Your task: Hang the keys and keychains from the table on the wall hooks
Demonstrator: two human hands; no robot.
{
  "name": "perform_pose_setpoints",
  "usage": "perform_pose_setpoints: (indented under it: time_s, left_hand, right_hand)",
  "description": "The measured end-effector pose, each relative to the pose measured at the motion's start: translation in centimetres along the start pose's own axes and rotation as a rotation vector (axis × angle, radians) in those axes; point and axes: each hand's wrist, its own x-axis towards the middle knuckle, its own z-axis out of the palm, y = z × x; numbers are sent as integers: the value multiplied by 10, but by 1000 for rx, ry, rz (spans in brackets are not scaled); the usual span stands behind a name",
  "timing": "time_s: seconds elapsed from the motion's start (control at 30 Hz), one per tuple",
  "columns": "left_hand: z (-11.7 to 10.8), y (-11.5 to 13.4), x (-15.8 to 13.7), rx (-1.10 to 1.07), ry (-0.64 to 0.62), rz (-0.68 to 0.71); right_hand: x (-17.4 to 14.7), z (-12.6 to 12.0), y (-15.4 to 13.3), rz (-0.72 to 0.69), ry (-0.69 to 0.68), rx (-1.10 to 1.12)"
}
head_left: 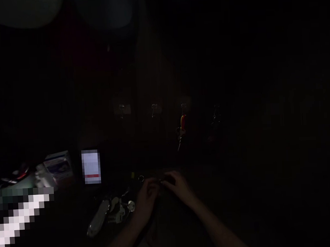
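Observation:
Both hands are close together low in the middle of the dark head view. My left hand (146,199) has its fingers curled, with the tips at a tiny dark item between the hands. My right hand (179,185) pinches at the same item from the other side, thumb and forefinger nearly together. What they hold is too small and dim to name. Left of my left hand lie several loose keys (119,214) and a long, shiny, rounded object (98,218). A small metal ring (141,178) rests just beyond my left fingers, beside a small yellow piece (132,175).
A row of metal hooks (154,108) runs along the back; keys with a red and yellow tag (183,122) hang from one. At left are a lit, blurred-out panel (91,166), a small box (59,167) and a pixelated bright strip (20,221). Much is in darkness.

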Motion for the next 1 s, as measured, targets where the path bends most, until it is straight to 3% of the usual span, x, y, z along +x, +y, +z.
perform_pose_setpoints:
  time_s: [0.17,0.33,0.6,0.8,0.9,1.0]
  left_hand:
    - [-1,-1,-2,73,-68,49]
    - [-2,-4,-3,263,-114,183]
    - [-17,-18,8,415,135,374]
    - [-21,-15,13,488,60,389]
    - [-20,-8,12,439,75,348]
    - [-19,2,12,327,64,196]
  right_hand:
    - [-7,5,0,-66,-63,-305]
    - [-9,0,-3,-88,4,-265]
    - [-14,-6,-13,-236,9,7]
    - [-18,-7,-22,-362,51,115]
    - [-16,-7,-18,-316,172,166]
    - [-12,-8,-12,-194,311,212]
